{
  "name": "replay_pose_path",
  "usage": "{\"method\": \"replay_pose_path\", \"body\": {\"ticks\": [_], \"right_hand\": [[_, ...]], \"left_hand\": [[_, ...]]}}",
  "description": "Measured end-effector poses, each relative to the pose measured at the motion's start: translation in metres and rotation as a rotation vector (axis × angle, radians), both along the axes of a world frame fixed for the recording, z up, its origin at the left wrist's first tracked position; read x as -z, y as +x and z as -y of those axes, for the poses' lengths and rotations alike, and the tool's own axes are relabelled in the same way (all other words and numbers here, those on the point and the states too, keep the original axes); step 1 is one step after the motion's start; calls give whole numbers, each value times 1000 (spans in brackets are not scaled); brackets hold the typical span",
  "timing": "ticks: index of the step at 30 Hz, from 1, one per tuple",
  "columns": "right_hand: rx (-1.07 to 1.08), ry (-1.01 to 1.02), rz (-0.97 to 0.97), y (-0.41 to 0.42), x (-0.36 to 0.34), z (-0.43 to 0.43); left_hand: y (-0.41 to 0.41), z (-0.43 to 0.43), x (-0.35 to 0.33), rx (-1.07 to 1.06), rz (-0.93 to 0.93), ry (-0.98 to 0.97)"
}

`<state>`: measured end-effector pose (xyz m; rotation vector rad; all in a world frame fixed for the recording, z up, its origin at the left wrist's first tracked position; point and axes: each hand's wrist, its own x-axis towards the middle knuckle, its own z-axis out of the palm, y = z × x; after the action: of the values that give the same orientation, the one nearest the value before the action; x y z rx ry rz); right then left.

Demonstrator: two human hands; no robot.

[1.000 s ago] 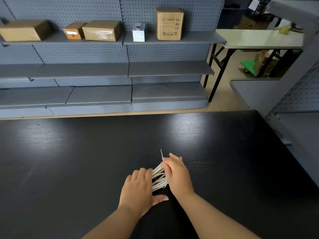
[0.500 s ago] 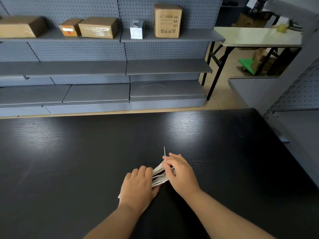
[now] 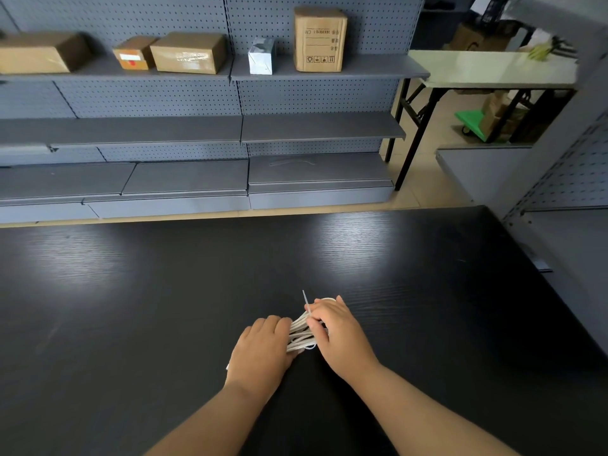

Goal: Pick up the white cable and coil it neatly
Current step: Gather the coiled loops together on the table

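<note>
The white cable [image 3: 301, 334] is bunched into several side-by-side strands between my two hands, low on the black table [image 3: 131, 307]. My left hand [image 3: 263, 352] lies palm down over the bundle's left end, and a white tip shows at the hand's lower left. My right hand [image 3: 339, 334] grips the right end, fingers curled around the strands. One thin cable end sticks straight up above the right hand's fingers. Whatever lies under both palms is hidden.
Grey pegboard shelving [image 3: 197, 126] stands beyond the table's far edge, holding cardboard boxes [image 3: 187, 52] and a tall carton [image 3: 319, 39]. A white folding table [image 3: 493, 69] is at the back right. Another grey shelf unit [image 3: 566, 199] borders the table's right side.
My left thumb, stretched out a second ago, has tucked in and the left hand has closed over the strands. The right hand has shifted slightly and tightened on the bundle. The fanned strands are more gathered.
</note>
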<state>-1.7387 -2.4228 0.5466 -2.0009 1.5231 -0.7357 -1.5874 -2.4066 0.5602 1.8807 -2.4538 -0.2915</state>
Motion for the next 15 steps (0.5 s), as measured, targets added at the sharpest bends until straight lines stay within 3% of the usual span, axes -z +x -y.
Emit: {"method": "replay_pose_path", "body": {"ticks": [8,11,15], "right_hand": [[-6,-4,-5,2,-1,-1],[-15,-1,-17,2,0,-2],[-2,-10,-9,3,0,-3]], "left_hand": [[7,-5,-7,-48,-147,119],[10,0,-11,-134,-327,129],[7,14,-7,-312,-379,151]]}}
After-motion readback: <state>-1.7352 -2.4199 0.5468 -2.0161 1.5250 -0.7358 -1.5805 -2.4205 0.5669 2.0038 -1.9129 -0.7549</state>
